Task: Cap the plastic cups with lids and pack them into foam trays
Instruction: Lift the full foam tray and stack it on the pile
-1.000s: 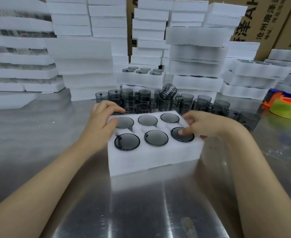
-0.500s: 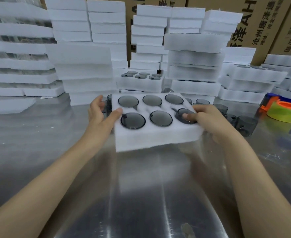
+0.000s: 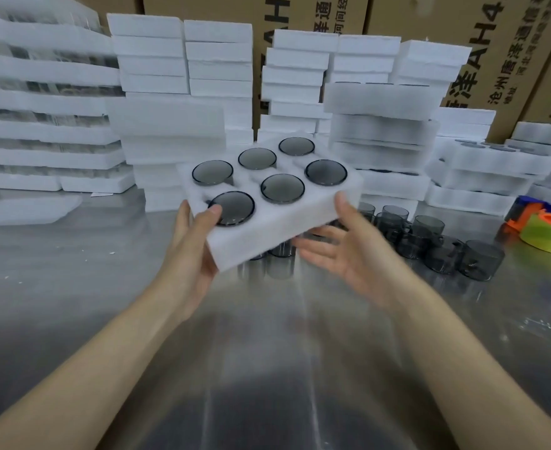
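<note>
Six lidded cups (image 3: 282, 189) sit in the foam tray (image 3: 300, 222), two rows of three, each dark round lid set in its own pocket. I have the tray off the steel table (image 3: 72, 287), in the air and tilted, with its top face turned towards me and one corner pointing my way. My left hand (image 3: 189, 251) grasps the tray's left side by that corner. The thumb (image 3: 210, 213) lies on top with its tip touching the edge of the nearest lid, and the fingers pass under the foam where I cannot see them. My right hand (image 3: 348, 251) is released, palm up, with the fingers stretched out beneath the tray's near right edge and the thumb raised against its side wall. Whether those fingers actually touch the underside I cannot tell, as that part is blurred. Below the tray and off to the right, many loose cups (image 3: 426, 235) stand grouped on the table, smoky grey, some with small handles showing. A green and orange tape roll (image 3: 546, 235) lies at the table's right edge. Stacks of white foam trays (image 3: 170, 125) line the back of the table, some with dark lids in their tops, and cardboard boxes (image 3: 495, 43) with printed characters rise behind them.
</note>
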Tool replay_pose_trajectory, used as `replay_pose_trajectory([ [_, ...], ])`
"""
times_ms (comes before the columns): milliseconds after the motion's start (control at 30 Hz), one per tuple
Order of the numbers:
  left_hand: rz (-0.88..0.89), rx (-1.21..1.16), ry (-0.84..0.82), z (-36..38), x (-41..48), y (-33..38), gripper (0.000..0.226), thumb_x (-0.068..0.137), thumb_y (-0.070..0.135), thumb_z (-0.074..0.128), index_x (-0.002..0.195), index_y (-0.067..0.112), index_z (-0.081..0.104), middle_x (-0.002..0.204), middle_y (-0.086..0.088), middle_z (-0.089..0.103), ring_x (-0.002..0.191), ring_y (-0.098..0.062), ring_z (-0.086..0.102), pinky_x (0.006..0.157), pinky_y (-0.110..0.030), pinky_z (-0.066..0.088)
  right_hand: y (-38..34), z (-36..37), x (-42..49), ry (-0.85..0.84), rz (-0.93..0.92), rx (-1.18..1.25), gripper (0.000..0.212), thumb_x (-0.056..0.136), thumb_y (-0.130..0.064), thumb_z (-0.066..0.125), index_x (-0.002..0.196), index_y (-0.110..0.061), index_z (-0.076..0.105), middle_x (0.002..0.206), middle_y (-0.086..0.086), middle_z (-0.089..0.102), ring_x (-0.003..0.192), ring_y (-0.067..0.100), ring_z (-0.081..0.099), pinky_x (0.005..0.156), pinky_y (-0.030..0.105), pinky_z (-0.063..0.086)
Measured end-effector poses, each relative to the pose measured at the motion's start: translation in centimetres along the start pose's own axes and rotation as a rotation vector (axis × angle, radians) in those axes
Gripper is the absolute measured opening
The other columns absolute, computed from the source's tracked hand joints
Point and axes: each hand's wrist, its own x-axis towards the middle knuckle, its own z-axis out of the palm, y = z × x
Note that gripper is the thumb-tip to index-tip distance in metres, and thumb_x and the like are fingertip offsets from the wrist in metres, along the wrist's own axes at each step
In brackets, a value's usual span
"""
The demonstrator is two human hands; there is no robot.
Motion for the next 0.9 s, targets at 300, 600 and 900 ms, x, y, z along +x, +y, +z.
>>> replay_pose_trajectory([
  [300, 0.046, 0.111, -0.056, -0.5, 0.9, -2.2, 0.053, 0.096, 0.036, 0.048, 0.146, 0.024, 0.035, 0.136, -0.005, 0.057, 0.124, -0.019, 0.055, 0.103, -0.036, 0.046, 0.8, 0.1, 1.5, 0.200, -0.140, 0.200, 0.026, 0.094, -0.031, 0.055, 0.115, -0.017, 0.062, 0.107, 0.006, 0.072, 0.090, 0.022, 0.072, 0.065, 0.031, 0.058],
  [600, 0.034, 0.740, 0.064, -2.6, 2.7, -4.9, 0.033, 0.101, 0.023, 0.043, 0.127, 0.043, 0.042, 0.146, 0.011, 0.031, 0.141, -0.004, 0.022, 0.118, -0.028, 0.014, -2.9, 0.4, 9.4, 0.375, -0.126, 0.098, 0.040, 0.088, -0.028, 0.057, 0.124, -0.013, 0.052, 0.109, 0.008, 0.068, 0.082, 0.020, 0.072, 0.057, 0.028, 0.056],
  [900, 0.025, 0.788, 0.065, -2.6, 2.4, -4.9, 0.030, 0.097, 0.019, 0.049, 0.116, 0.043, 0.050, 0.108, 0.048, 0.031, 0.134, 0.001, 0.028, 0.112, -0.024, 0.019, -3.0, 0.6, 16.8, 0.416, -0.018, 0.138, 0.035, 0.088, -0.029, 0.057, 0.120, -0.015, 0.050, 0.114, 0.010, 0.063, 0.085, 0.022, 0.067, 0.049, 0.026, 0.054],
])
